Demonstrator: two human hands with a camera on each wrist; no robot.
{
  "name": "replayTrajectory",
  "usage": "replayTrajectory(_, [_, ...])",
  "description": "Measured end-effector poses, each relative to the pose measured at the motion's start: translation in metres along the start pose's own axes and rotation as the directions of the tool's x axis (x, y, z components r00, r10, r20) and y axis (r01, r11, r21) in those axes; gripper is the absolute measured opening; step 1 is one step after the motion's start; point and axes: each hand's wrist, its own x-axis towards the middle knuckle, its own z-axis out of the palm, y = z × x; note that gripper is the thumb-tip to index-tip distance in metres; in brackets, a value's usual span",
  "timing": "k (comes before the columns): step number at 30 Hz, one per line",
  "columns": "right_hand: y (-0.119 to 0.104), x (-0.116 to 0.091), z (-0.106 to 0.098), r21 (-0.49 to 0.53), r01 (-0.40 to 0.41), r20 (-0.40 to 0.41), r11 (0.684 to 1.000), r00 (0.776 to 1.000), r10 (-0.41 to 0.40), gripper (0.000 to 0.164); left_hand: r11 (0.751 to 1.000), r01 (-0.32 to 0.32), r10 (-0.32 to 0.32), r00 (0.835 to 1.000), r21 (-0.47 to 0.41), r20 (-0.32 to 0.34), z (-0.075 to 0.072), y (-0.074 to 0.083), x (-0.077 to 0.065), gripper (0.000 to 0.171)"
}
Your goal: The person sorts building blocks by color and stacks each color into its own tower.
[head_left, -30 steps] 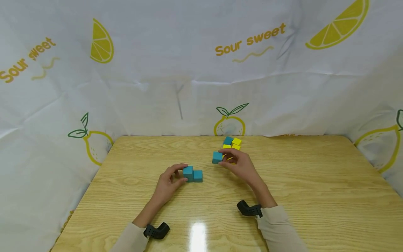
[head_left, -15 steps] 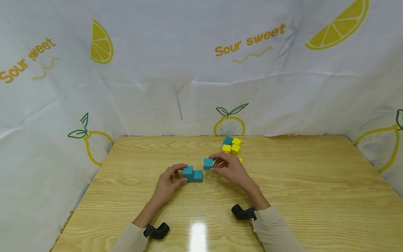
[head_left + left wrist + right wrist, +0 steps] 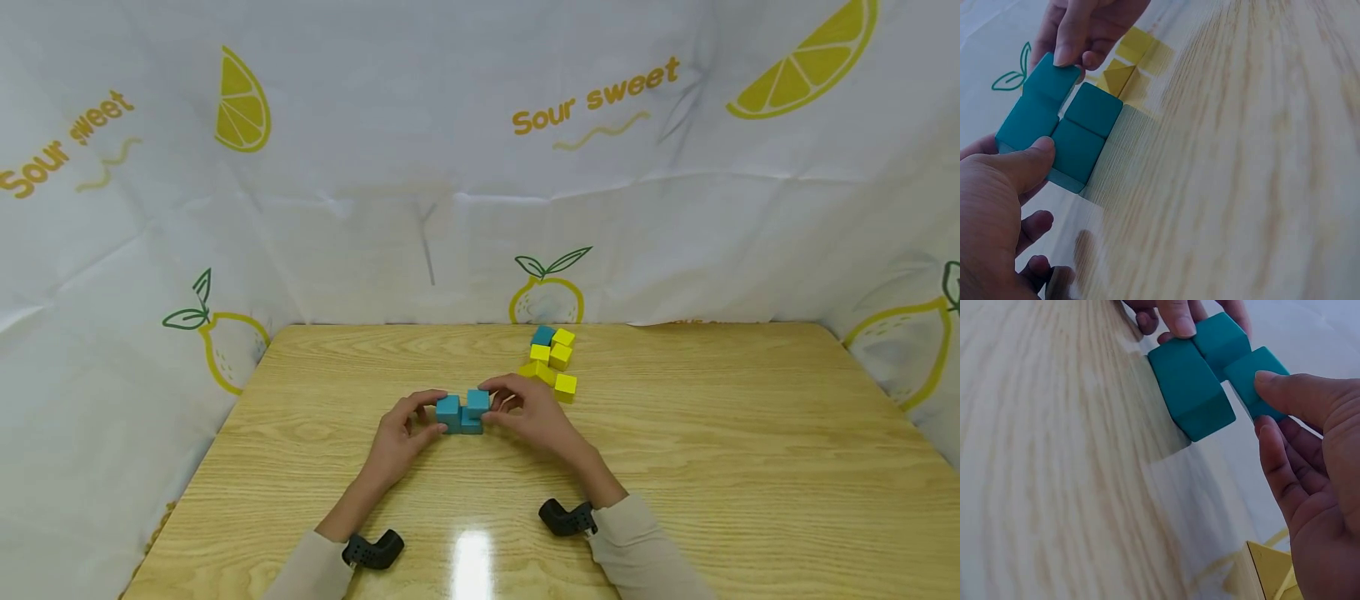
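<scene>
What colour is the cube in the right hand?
Teal: the cube in the right hand, seen best in the right wrist view.

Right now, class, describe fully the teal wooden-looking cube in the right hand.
The teal wooden-looking cube has smooth flat faces and rounded edges. Pinched by the right hand and roughly level, it hangs above a lower teal cube, a gap between them. Contact with the neighbouring upper teal cube is unclear.

Yellow cubes (image 3: 560, 357) block the way just beyond the right hand (image 3: 532, 412); the table (image 3: 750, 433) leaves passage at left and right.
</scene>
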Motion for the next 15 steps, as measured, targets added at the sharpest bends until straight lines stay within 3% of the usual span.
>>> replayTrajectory(15, [0.0017,-0.0004,0.0100,-0.005,0.045,0.014,0.999,0.999,-0.045,0.035,1.000,-0.001,0.001,1.000,0.005,-0.004,0.0004,-0.0001,0.0001,0.041])
